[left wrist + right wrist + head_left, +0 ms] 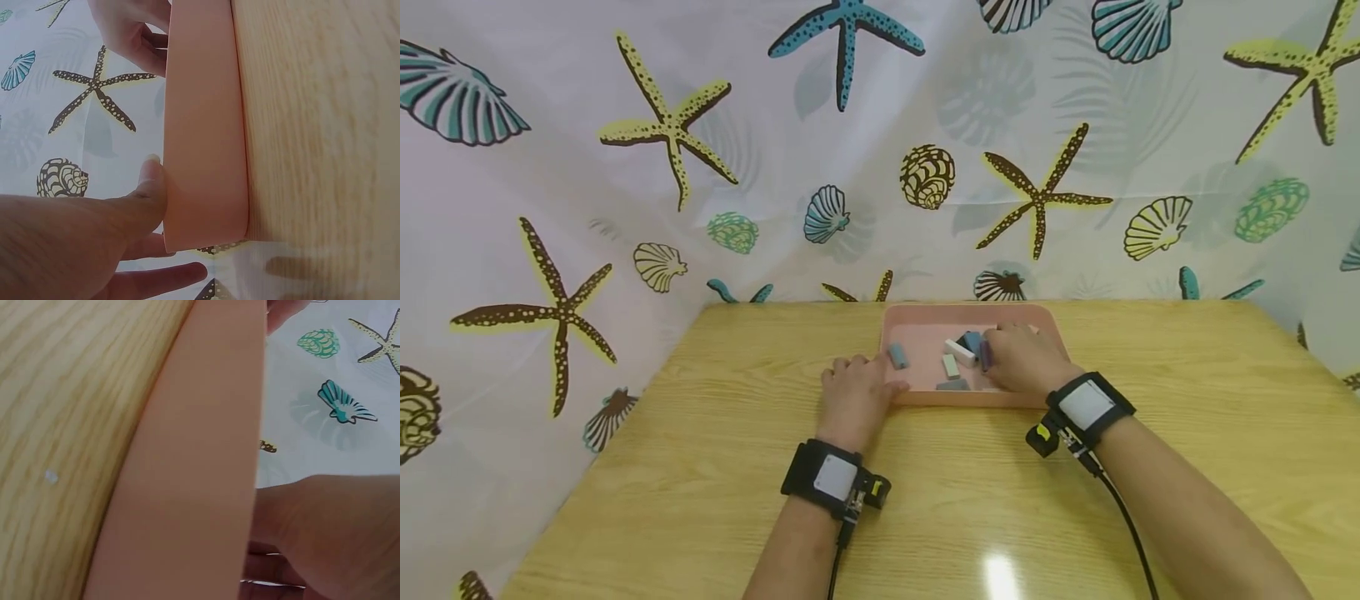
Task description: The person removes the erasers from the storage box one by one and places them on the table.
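Observation:
A shallow pink tray (970, 399) sits at the back of the wooden table. At its front left corner my left hand (853, 398) grips the rim, thumb over the edge and fingers outside the left wall; the left wrist view shows this thumb (150, 187) at the rim. Reaching in from the right, my right hand (1026, 358) pinches a small purple block (986, 356). Near it lie a white block (959, 352), a blue block (972, 342), a pale green block (951, 367) and a grey block (952, 385). The tray wall (187, 456) hides most right fingers in the right wrist view.
A blue-grey block (898, 356) lies apart at the tray's left end. Behind the table (760, 367) hangs a white cloth (880, 250) printed with shells and starfish. A black cable (1123, 504) runs along the right forearm, another (837, 558) along the left.

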Tool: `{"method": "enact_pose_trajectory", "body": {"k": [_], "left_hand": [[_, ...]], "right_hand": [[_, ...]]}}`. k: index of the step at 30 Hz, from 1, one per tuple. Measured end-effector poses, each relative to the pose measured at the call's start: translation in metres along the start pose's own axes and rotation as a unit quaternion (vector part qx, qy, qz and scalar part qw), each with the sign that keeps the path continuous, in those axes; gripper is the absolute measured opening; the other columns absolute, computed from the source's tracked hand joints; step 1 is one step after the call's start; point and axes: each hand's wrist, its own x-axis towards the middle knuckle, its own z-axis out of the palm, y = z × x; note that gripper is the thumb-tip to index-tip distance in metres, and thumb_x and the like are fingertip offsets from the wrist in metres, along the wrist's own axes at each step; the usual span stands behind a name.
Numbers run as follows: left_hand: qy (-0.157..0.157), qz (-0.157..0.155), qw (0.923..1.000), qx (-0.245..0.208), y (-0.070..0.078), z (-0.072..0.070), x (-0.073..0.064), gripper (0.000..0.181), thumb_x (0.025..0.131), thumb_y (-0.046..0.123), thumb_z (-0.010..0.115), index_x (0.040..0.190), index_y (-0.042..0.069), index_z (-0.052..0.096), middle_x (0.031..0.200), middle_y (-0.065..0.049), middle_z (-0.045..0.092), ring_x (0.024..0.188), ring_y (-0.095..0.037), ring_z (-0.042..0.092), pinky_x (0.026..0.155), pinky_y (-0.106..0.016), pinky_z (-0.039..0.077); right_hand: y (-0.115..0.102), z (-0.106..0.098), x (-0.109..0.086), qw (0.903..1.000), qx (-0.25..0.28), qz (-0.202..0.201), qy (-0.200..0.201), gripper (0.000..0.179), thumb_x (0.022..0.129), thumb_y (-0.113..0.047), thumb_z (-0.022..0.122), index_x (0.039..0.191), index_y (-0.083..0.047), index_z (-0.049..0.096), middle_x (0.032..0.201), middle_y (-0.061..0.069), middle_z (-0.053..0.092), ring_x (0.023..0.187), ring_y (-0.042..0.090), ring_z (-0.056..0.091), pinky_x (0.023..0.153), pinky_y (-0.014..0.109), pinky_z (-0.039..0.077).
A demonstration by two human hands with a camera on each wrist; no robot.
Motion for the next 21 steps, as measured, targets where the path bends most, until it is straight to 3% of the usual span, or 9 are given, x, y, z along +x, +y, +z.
{"method": "enact_pose_trajectory", "body": {"k": [4,10,21], "left_hand": [[-0.005,-0.001,0.9999,-0.009,0.0,0.0,0.0,0.057,0.082,0.051,0.059,0.128,0.018,0.05,0.097,-0.012,0.064,0.089,-0.03,0.053,0.077,-0.047,0.043],[-0.014,-0.011,0.9997,-0.016,0.001,0.001,0.002,0.06,0.082,0.051,0.059,0.131,0.019,0.048,0.094,-0.011,0.063,0.086,-0.03,0.053,0.075,-0.047,0.044],[-0.015,-0.009,0.9998,-0.013,-0.001,0.001,0.002,0.059,0.082,0.051,0.059,0.131,0.018,0.048,0.087,-0.009,0.062,0.08,-0.028,0.053,0.071,-0.045,0.044]], "right_hand": [[0.003,0.005,0.003,0.9999,0.016,-0.001,0.006,0.017,0.077,-0.013,0.068,0.09,-0.005,0.06,0.077,0.004,0.052,0.067,0.019,0.047,0.053,0.032,0.038],[0.003,0.007,0.001,0.9993,0.024,-0.007,0.029,0.023,0.078,-0.021,0.071,0.092,-0.005,0.061,0.078,0.004,0.056,0.064,0.017,0.048,0.054,0.03,0.039],[-0.016,-0.012,-0.01,0.9901,0.011,-0.089,0.108,0.026,0.076,-0.028,0.074,0.088,-0.01,0.06,0.081,0.003,0.059,0.062,0.011,0.047,0.055,0.028,0.04]]}}
